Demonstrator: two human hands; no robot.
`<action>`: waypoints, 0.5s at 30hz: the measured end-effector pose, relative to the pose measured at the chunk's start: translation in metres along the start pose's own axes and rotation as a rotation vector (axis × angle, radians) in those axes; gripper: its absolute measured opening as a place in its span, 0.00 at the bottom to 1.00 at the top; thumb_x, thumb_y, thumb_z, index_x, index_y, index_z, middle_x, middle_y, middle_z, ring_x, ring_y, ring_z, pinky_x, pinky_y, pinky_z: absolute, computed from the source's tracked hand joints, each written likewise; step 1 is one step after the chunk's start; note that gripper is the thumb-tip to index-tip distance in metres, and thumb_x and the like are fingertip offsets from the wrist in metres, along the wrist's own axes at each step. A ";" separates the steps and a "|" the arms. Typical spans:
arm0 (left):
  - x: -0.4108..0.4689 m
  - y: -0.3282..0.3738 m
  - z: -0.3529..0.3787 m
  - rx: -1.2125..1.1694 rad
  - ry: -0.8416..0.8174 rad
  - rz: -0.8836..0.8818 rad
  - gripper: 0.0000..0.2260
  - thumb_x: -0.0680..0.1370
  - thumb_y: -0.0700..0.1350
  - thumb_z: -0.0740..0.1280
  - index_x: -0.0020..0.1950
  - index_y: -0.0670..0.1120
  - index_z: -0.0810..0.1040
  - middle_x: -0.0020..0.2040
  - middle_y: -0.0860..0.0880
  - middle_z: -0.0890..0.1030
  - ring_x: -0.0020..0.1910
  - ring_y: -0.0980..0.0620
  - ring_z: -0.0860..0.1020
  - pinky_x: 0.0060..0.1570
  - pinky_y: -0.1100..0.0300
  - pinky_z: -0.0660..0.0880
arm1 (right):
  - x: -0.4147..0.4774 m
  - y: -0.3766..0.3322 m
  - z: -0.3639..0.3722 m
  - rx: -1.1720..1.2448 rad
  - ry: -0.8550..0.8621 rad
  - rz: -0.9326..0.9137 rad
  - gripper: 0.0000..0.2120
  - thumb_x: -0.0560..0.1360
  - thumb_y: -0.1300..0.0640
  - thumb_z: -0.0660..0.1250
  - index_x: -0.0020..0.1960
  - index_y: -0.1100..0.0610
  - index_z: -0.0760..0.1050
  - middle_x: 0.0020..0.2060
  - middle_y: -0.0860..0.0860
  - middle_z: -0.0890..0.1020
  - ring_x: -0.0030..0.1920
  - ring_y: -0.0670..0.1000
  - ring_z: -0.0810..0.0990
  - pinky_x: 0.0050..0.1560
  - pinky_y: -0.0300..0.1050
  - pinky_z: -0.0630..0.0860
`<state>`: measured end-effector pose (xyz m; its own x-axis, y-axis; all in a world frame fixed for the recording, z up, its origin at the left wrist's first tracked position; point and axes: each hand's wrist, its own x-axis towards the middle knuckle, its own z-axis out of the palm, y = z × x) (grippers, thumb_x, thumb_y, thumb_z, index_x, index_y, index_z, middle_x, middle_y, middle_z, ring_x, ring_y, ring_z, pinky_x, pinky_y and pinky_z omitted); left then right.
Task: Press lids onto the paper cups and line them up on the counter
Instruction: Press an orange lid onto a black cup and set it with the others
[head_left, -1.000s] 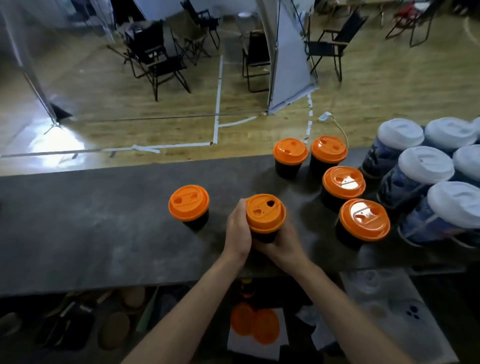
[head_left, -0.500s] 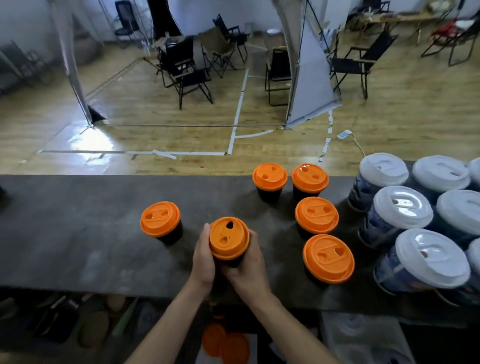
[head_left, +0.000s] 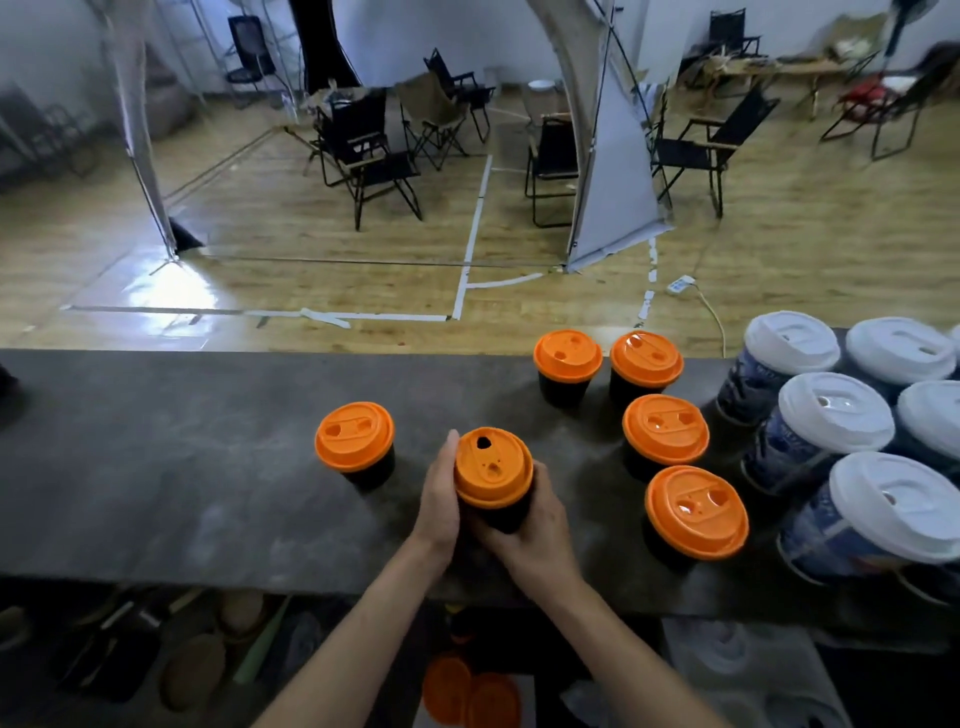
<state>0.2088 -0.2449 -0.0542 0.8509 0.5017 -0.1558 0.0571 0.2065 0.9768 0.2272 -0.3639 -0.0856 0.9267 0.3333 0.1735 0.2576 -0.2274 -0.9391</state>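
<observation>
1. Cup with its orange lid was between my two grips. It was toward the front of the tabletop, with a lone cup near on its left and four lidded cups further off on its right.
2. My left grip clasped its left side, thumb up against the lid's rim. My right grip wrapped the dark wall from the near right. Both were grasping the cup, and neither lay on top of the lid.
3. The lid looked tilted, so I judged it might be only partly seated. A rim left unsnapped on one side could let the lid pop off once I let go.
4. Squeezing the paper wall too hard could have buckled it and pushed the rim out of the lid.
5. A careless slide to the left could have knocked the lone cup. The front edge was also close, so a sloppy set-down risked a fall.
6. The cup's base and my left fingers were hidden, so I could not tell whether it stood on the tabletop or was lifted.
7. I could not see whether it held anything, or the seam under the lid's skirt.
8. The white-lidded cups at the right were cut off by the picture's edge. The spare lids below the tabletop were dim and partly cut off.
</observation>
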 end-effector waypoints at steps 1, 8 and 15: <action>0.000 0.001 -0.003 0.011 -0.018 0.004 0.23 0.87 0.50 0.52 0.47 0.41 0.83 0.45 0.47 0.87 0.47 0.57 0.82 0.53 0.64 0.76 | -0.001 0.000 0.000 -0.004 -0.017 -0.010 0.35 0.65 0.51 0.82 0.66 0.41 0.68 0.61 0.42 0.80 0.63 0.37 0.77 0.61 0.36 0.75; -0.008 -0.010 -0.006 0.066 -0.046 0.121 0.27 0.85 0.54 0.53 0.48 0.33 0.80 0.46 0.46 0.85 0.47 0.56 0.81 0.52 0.64 0.76 | -0.003 -0.002 0.003 -0.027 0.039 -0.052 0.33 0.65 0.53 0.83 0.64 0.46 0.70 0.58 0.43 0.77 0.60 0.37 0.77 0.58 0.32 0.74; -0.003 -0.003 -0.008 0.084 -0.073 0.096 0.24 0.88 0.49 0.50 0.43 0.46 0.81 0.41 0.53 0.86 0.45 0.60 0.82 0.50 0.68 0.75 | -0.003 -0.006 0.002 0.004 -0.011 -0.054 0.38 0.64 0.58 0.84 0.67 0.47 0.68 0.62 0.40 0.77 0.63 0.37 0.77 0.59 0.29 0.72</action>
<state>0.2021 -0.2407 -0.0576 0.8901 0.4526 -0.0531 0.0146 0.0882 0.9960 0.2221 -0.3620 -0.0814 0.9083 0.3553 0.2209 0.3062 -0.2051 -0.9296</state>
